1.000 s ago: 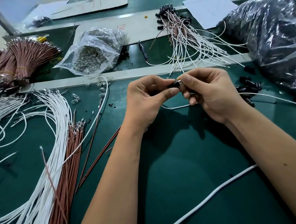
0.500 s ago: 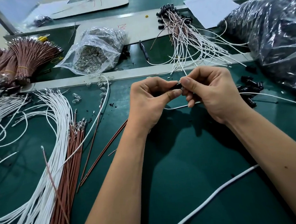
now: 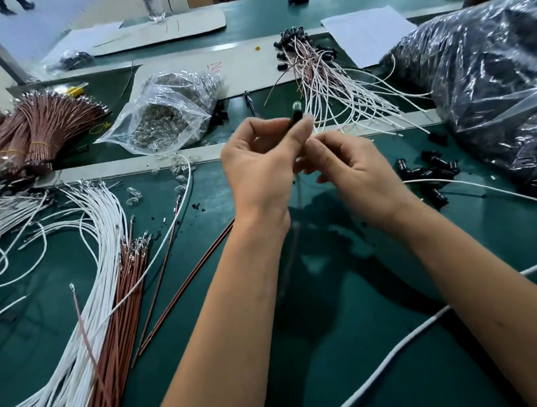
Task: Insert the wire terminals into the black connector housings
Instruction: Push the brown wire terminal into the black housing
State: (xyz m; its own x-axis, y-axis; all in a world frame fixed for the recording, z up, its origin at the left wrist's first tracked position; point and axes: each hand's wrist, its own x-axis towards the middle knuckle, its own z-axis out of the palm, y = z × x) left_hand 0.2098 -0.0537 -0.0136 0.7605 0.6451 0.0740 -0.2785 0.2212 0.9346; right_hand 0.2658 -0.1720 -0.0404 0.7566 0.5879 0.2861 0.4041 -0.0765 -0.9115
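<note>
Holding a small black plastic connector housing [image 3: 296,117] raised above the green worktop [image 3: 348,340].
The left hand [image 3: 260,169] has its grip pinched on the housing; the right hand [image 3: 350,170], fingers curled beside it, blurred, grip unclear.

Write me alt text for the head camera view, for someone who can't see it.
Over a green work mat, the left hand pinches a black connector housing upright while the right hand works just below it. Loose white wires and brown wires lie to the left, a pile of finished assemblies behind.
</note>
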